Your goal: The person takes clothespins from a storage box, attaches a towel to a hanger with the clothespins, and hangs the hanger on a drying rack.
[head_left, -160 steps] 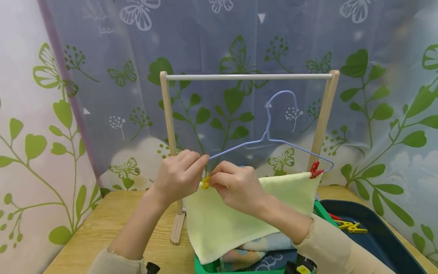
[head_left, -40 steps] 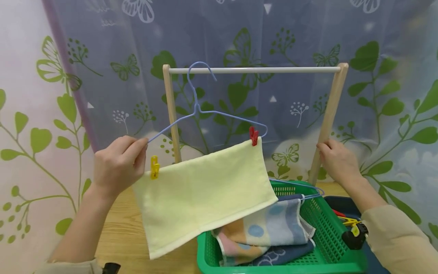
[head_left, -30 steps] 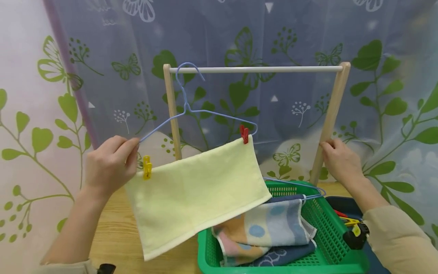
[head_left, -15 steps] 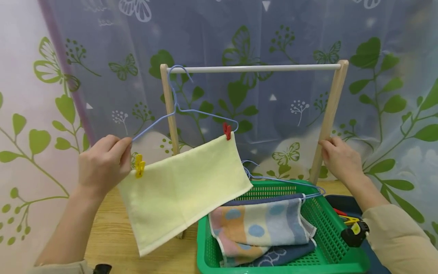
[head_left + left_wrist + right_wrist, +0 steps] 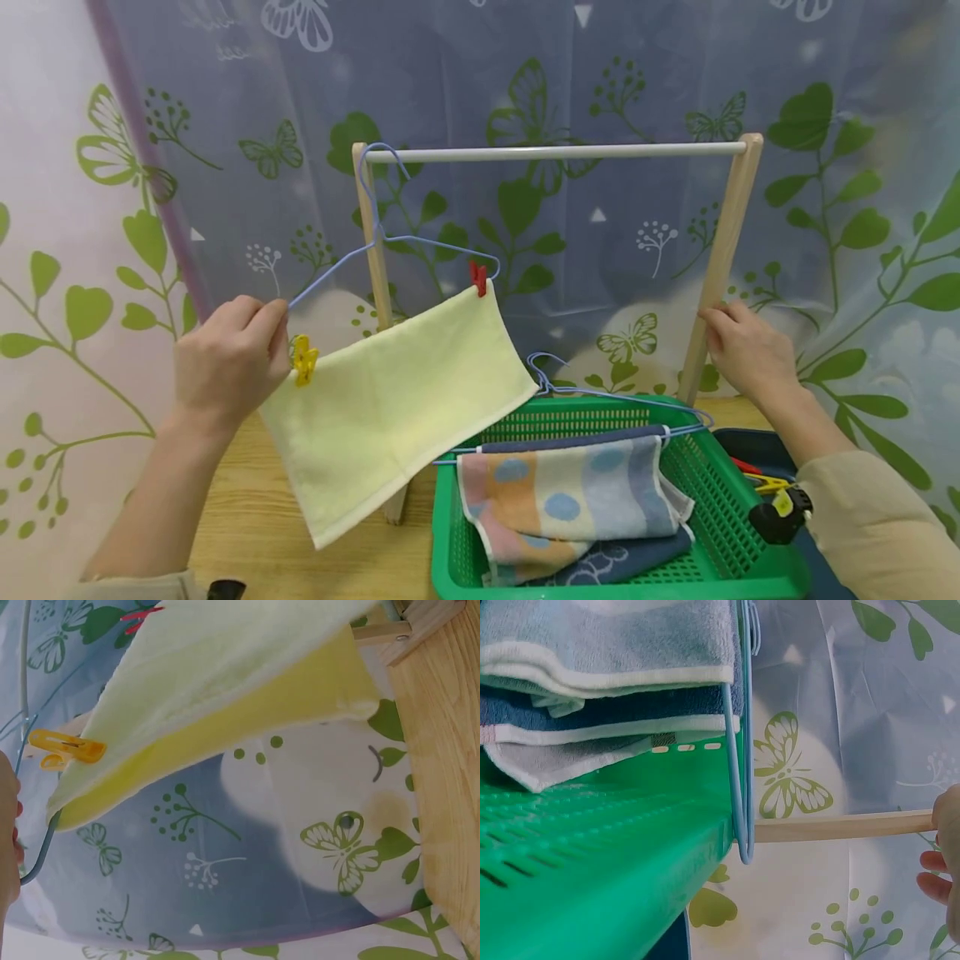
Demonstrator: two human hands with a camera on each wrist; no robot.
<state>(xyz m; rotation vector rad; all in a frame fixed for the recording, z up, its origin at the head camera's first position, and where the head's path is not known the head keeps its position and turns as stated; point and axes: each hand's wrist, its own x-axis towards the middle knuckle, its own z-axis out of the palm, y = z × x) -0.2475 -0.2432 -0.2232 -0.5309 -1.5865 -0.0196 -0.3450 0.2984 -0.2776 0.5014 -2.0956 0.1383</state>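
My left hand (image 5: 232, 354) grips the left end of a blue wire hanger (image 5: 442, 245). Over the hanger's lower bar is draped a pale yellow towel (image 5: 405, 408), tilted with its right side higher. A yellow clothespin (image 5: 303, 360) clips it near my left hand; a red clothespin (image 5: 478, 279) clips the far corner. The hanger's hook curves over the white rod (image 5: 562, 153) of a wooden rack, close to its left post (image 5: 375, 250). With thumb and fingers, my right hand (image 5: 750, 346) pinches the rack's right post (image 5: 722, 250).
A green basket (image 5: 727, 500) at front right holds a patterned towel (image 5: 577, 492) and a dark blue towel (image 5: 622, 562) on more blue hangers (image 5: 622, 392). Behind it, a dark tray (image 5: 813, 550) holds red and yellow clothespins (image 5: 765, 482). All stand on a wooden table (image 5: 247, 500).
Earlier both hands worked at the yellow clothespin. Since then the hanger and towel have moved left, the hook sliding toward the left post; my right hand has gone to the right post.
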